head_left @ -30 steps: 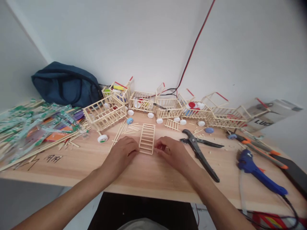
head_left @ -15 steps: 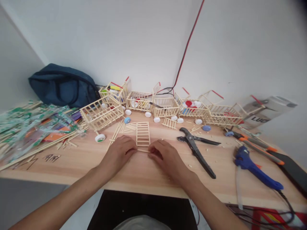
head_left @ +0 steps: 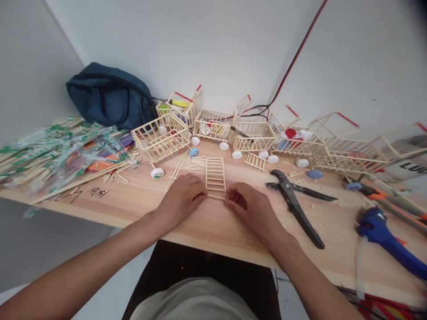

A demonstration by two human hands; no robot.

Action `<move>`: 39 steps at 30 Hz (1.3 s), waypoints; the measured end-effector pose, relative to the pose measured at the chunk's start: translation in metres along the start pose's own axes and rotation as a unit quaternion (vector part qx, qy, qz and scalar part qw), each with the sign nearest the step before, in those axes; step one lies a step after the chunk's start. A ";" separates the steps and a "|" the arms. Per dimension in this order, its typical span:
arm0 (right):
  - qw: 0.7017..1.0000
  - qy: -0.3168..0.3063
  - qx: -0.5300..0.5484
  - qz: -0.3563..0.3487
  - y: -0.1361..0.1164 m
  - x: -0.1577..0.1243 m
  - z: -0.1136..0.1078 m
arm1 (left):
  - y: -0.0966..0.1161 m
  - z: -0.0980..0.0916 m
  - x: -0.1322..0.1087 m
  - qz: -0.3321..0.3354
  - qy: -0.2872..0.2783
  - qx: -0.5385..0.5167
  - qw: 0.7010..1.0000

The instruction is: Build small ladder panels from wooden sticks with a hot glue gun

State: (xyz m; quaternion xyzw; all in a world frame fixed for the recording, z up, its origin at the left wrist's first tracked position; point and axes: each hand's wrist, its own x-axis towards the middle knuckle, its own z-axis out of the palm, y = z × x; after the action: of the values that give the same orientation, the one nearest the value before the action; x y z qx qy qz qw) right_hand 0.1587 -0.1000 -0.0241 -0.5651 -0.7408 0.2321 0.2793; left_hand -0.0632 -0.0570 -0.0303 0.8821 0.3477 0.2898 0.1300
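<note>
A short wooden stick (head_left: 216, 197) lies crosswise at the near end of a small ladder-like stick frame (head_left: 215, 174), which rests flat on the table. My left hand (head_left: 183, 198) pinches the stick's left end. At its right end, the fingertips of my right hand (head_left: 248, 202) are closed on it. Loose cut sticks (head_left: 193, 163) lie just beyond my left hand. To the right of my right hand is a pair of black pliers (head_left: 295, 204).
Several stick-built carts (head_left: 163, 135) with bottle-cap wheels line the back. Wrapped sticks (head_left: 66, 155) pile up at left by a blue bag (head_left: 111, 95). At right lie a blue glue gun (head_left: 383, 235) and orange-handled pliers (head_left: 393, 198).
The camera view has shifted, so everything sits further right in the picture. Both hands keep their places at the stick's ends, and the frame looks unmoved on the table.
</note>
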 end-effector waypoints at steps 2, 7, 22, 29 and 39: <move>1.000 0.009 0.001 0.005 0.001 0.000 0.000 | 0.000 0.000 0.000 0.002 0.004 0.000 1.000; 1.000 0.012 -0.011 -0.003 0.002 0.000 0.000 | 0.005 -0.001 0.000 0.000 0.026 -0.005 1.000; 1.000 0.011 -0.023 -0.017 0.000 0.001 0.000 | 0.005 0.002 -0.002 0.001 0.026 -0.013 1.000; 0.999 0.005 -0.036 -0.005 -0.002 0.002 0.002 | 0.007 0.000 -0.001 -0.042 0.010 -0.026 0.999; 0.999 -0.001 -0.041 0.006 -0.002 0.003 0.002 | 0.012 -0.006 0.001 -0.097 -0.007 -0.026 0.995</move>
State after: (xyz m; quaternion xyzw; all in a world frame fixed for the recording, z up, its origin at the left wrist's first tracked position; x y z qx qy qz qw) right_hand 0.1551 -0.0979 -0.0242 -0.5804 -0.7466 0.2031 0.2539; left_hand -0.0597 -0.0646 -0.0204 0.8427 0.4228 0.2787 0.1829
